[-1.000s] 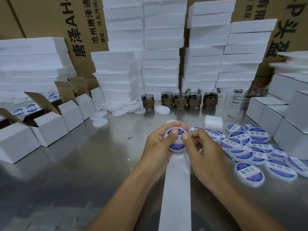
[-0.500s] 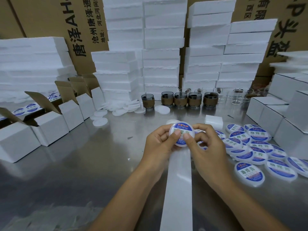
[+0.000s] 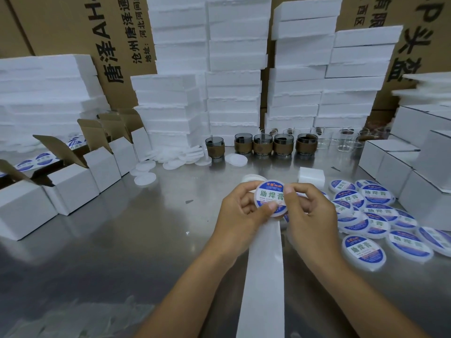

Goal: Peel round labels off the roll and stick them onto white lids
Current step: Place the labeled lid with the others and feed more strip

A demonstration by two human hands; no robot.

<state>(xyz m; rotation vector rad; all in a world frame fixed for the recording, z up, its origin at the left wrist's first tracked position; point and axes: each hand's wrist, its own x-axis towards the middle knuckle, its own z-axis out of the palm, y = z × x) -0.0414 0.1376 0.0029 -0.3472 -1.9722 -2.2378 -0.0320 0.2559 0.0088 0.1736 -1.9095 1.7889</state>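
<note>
Both palms and most fingers are hidden behind the lid (image 3: pixel 280 210). Where the bare strip (image 3: pixel 264 276) begins is lost under them. The strip runs down between the forearms and is cut off by the bottom edge. A white round edge (image 3: pixel 251 178) peeks above the left fingers; what it belongs to cannot be told. The small print on the label (image 3: pixel 269 194) is too fine to read.

The lid is held up above the worktop (image 3: pixel 122 240) near the centre, its labelled face toward the camera. The left hand (image 3: pixel 240 211) has its grip closed on it, thumb across the lower face and fingers curled behind. The right hand (image 3: pixel 310 215) grips the right rim, thumb on the label's edge.

The steel lies open to the left of the hands and toward the near left corner. To the right, labelled lids (image 3: pixel 363 250) lie overlapping, close beside the right wrist. Open boxes (image 3: pixel 70 186) line the left edge and closed boxes (image 3: pixel 390 162) wall the right.

Blank lids (image 3: pixel 146 178) scatter farther back on the left, and a white block (image 3: pixel 312 175) sits just behind the hands. A row of sleeved cups (image 3: pixel 262 145) and clear glasses (image 3: pixel 346 140) stands before stacks of foam (image 3: pixel 234 69) and cartons (image 3: pixel 117 32) at the back.
</note>
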